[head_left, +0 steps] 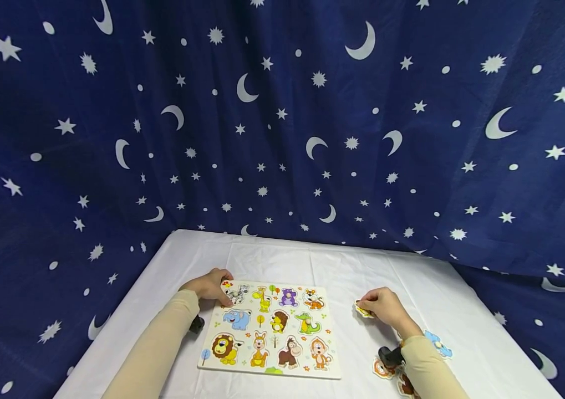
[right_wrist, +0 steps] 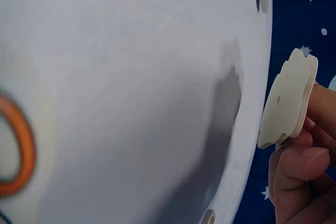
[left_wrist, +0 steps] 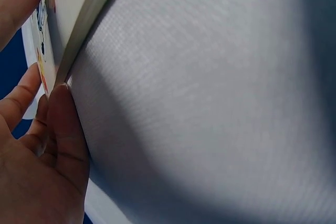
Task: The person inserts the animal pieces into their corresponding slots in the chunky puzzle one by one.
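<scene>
A white wooden puzzle board with printed animals lies on the table, a zebra at its upper left and a lion at its lower left. My left hand holds the board's far left corner, thumb over the face and fingers at the edge. Right of the board, my right hand pinches a small puzzle piece with yellow and brown on its face, raised above the cloth. The right wrist view shows that piece's plain wooden back; its picture is mostly hidden.
Loose puzzle pieces lie around my right forearm: a blue one, an orange-brown one and a dark brown one partly under the sleeve. White cloth covers the table. A dark blue star-and-moon curtain hangs behind.
</scene>
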Demonstrator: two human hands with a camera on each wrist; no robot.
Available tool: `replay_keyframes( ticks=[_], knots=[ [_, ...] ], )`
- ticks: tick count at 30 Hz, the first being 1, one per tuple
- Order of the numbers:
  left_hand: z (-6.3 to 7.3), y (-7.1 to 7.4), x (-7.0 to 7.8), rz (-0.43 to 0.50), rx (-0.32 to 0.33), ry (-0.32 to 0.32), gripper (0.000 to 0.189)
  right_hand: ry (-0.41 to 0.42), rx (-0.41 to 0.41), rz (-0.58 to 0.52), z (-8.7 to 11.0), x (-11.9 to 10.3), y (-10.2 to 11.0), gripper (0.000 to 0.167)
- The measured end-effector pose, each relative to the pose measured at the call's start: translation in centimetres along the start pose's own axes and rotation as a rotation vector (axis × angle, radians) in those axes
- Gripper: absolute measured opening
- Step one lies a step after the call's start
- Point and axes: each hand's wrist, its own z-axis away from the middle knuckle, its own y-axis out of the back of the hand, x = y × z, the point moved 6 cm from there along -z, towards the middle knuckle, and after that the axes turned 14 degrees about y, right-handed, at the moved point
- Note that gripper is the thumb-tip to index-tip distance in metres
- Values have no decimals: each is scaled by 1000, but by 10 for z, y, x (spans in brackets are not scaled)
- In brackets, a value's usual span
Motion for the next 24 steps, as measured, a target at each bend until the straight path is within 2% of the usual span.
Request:
replay_keyframes(
  ticks=[12,24],
  knots=[
    [0,0,-1,11,-1,3,66,37,-1,-33,1,-19,-4,11],
    [-2,0,0,3,-10,-9,66,39,6,-30,0,-33,-10,14]
  ],
)
